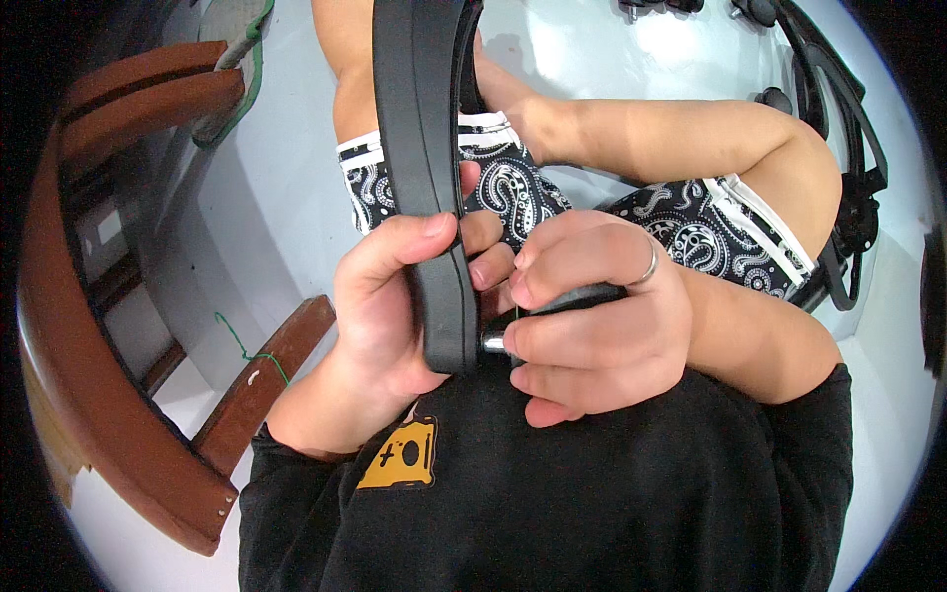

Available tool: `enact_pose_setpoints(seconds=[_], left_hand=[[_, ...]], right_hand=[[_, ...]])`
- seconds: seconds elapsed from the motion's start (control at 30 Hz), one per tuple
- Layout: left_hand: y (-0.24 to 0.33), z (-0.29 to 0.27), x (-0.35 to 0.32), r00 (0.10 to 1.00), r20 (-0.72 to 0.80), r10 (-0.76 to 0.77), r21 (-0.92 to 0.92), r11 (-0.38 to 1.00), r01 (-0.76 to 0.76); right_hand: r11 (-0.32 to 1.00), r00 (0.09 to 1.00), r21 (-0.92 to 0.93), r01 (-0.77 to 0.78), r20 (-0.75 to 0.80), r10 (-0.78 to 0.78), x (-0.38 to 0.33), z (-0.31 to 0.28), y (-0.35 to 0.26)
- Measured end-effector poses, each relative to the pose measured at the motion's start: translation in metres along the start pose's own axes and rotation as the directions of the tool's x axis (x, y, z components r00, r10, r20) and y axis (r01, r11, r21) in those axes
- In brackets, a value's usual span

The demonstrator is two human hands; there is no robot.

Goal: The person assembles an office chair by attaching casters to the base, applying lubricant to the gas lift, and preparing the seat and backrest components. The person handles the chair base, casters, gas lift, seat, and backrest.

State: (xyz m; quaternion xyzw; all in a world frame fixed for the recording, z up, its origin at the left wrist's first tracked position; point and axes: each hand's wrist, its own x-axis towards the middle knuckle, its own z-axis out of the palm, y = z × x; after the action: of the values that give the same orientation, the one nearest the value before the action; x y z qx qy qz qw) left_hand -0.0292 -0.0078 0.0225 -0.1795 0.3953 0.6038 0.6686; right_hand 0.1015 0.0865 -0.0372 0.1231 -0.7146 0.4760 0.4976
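Left hand (380, 296) grips a curved black piece (419, 128) before the shirt (612, 493); right hand (607, 321) clasps a dark part (589, 296). Both sit close, but a silver pin (493, 341) exposed between them suggests unfinished work.

A smooth, pale blue-grey floor (286, 187) spreads through the room, with bright glare toward the top of the view and a soft shadow at left. Along the left side stands reddish-brown wooden furniture (74, 345) with a curved frame, thin green string (247, 355) across one bar, and a grey, green-edged pad (233, 25) by its upper end.
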Motion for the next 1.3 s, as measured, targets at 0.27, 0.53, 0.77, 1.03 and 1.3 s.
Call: enact_pose_setpoints(seconds=[0.27,0.53,0.77,1.03,1.3], left_hand=[[-0.002,0.004,0.003,1.0,-0.017,-0.024,0.044,0.999,0.025],[0.0,0.005,0.005,0.999,-0.033,-0.028,0.042,0.999,0.029],[-0.002,0.009,0.006,1.0,-0.027,-0.009,0.028,1.0,0.01],[-0.002,0.014,0.006,0.991,-0.127,0.032,0.049,0.998,-0.026],[0.0,0.017,0.007,0.995,-0.097,-0.03,-0.068,0.997,0.024]], right_hand=[[0.996,0.998,-0.074,-0.05,-0.034,0.048,-0.01,0.003,-0.007],[0.993,0.995,-0.063,-0.104,-0.014,0.103,-0.013,0.0,-0.009],[0.989,0.995,-0.116,-0.092,-0.04,0.088,-0.009,0.001,-0.012],[0.951,0.953,-0.073,-0.302,0.021,0.304,0.004,-0.008,-0.009],[0.936,0.939,-0.088,-0.34,-0.083,0.333,0.006,-0.002,-0.012]])
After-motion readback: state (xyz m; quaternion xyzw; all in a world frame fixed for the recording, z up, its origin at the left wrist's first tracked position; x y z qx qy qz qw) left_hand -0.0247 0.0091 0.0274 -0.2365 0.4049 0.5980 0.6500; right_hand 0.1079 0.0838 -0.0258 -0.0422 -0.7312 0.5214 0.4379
